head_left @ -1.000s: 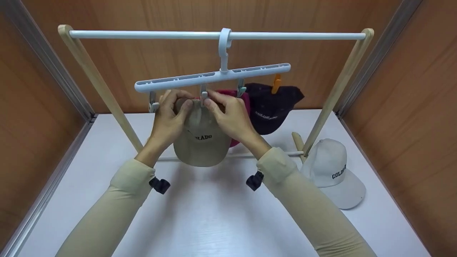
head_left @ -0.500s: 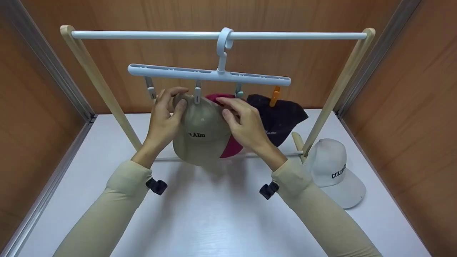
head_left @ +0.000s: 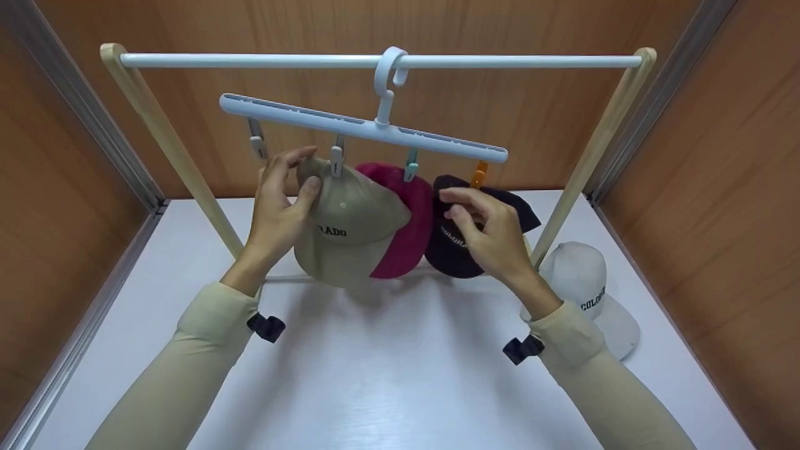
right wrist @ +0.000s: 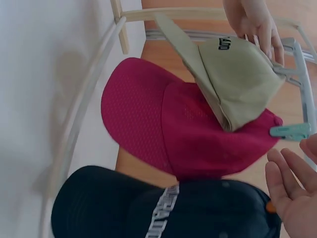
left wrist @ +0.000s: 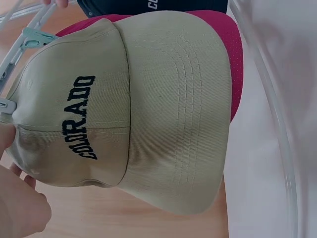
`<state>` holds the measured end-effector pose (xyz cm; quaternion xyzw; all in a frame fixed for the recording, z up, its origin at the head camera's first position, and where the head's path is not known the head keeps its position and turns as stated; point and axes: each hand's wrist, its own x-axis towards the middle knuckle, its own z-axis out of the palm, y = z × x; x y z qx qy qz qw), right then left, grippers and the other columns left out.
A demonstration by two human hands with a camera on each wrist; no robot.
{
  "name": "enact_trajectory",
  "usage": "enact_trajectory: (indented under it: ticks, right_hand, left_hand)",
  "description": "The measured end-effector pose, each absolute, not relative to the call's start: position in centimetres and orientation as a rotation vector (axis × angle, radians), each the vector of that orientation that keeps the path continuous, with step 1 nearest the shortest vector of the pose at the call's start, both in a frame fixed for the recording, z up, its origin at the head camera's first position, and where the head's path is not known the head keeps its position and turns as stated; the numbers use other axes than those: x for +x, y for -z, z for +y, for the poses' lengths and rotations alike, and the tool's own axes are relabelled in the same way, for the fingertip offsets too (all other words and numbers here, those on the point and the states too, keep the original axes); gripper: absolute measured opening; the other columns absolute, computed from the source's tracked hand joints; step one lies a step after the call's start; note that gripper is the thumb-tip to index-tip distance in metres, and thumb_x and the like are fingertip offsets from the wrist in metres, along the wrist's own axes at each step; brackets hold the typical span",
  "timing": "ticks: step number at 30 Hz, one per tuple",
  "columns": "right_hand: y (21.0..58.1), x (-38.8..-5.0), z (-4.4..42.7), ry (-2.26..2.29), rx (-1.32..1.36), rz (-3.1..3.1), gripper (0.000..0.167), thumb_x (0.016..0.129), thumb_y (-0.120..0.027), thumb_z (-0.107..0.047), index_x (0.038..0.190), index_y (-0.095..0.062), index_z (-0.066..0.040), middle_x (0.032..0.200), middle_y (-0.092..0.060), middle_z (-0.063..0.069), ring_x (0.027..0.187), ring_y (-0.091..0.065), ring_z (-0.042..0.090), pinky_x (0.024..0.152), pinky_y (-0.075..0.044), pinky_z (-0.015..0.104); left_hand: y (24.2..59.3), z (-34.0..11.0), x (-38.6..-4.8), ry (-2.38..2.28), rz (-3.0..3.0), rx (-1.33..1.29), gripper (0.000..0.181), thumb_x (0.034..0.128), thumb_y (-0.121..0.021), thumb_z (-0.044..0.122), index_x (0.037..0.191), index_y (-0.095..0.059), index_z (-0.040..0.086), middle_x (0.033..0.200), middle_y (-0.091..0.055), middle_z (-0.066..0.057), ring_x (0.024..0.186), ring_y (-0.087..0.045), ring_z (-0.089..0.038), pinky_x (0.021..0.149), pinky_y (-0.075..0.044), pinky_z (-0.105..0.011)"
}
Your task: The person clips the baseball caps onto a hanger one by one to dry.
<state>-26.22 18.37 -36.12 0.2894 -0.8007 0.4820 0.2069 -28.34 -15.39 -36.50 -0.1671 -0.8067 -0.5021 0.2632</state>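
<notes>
My left hand pinches the left side of the crown of a khaki cap, thumb in front and fingers behind. A grey clip grips the top of this cap. Behind it hangs a magenta cap from a teal clip, and to the right a dark navy cap from an orange clip. In front of the navy cap is my right hand, fingers loosely bent with nothing between them. All clips hang from a pale blue hanger, tilted down to the right.
The hanger hooks onto a white rail on wooden legs. An unused grey clip dangles at the hanger's left end. A white cap lies on the white table at right. Wooden panels enclose the space.
My right hand has left the clip on the khaki cap and moved right. The hanger's left end has risen and its right end dropped. My left hand has stayed on the khaki cap.
</notes>
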Motion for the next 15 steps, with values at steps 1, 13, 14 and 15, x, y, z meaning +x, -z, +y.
enact_trajectory:
  ticks: [1,13,14,15]
  right_hand:
    - [36.2,-26.1,18.9,-1.347,0.79,-2.225,0.027,0.108,-0.058,-0.005,0.132,-0.072,-0.004,0.127,-0.075,0.007,0.105,-0.075,0.025,0.095,-0.058,0.025]
    - [37.2,-25.9,26.2,-1.302,0.538,-2.23,0.026,0.108,-0.058,0.0,0.129,-0.073,-0.003,0.122,-0.077,0.008,0.099,-0.076,0.016,0.092,-0.056,0.018]
    - [37.3,-25.9,26.8,-1.293,0.518,-2.235,0.026,0.108,-0.058,-0.001,0.129,-0.073,-0.003,0.122,-0.077,0.007,0.099,-0.075,0.014,0.092,-0.056,0.017]
    - [37.4,-25.9,27.4,-1.285,0.502,-2.236,0.026,0.108,-0.058,-0.001,0.129,-0.073,-0.003,0.121,-0.077,0.007,0.099,-0.075,0.012,0.092,-0.056,0.016]
  left_hand:
    - [36.5,-15.4,-28.3,1.354,-2.182,-0.45,0.045,0.1083,-0.063,0.016,0.152,-0.054,0.021,0.152,-0.053,0.004,0.146,-0.039,-0.017,0.124,-0.03,-0.055]
    - [37.2,-16.3,-27.3,1.386,-2.14,-0.386,0.044,0.108,-0.063,0.016,0.151,-0.053,0.017,0.151,-0.051,0.0,0.143,-0.043,-0.024,0.121,-0.032,-0.053]
    - [37.4,-16.3,-27.1,1.4,-2.126,-0.375,0.043,0.1078,-0.063,0.015,0.149,-0.053,0.015,0.15,-0.051,-0.002,0.142,-0.043,-0.024,0.121,-0.032,-0.052]
    - [37.6,-16.3,-26.8,1.407,-2.114,-0.359,0.041,0.1076,-0.063,0.015,0.147,-0.053,0.012,0.148,-0.051,-0.004,0.14,-0.045,-0.024,0.121,-0.033,-0.05]
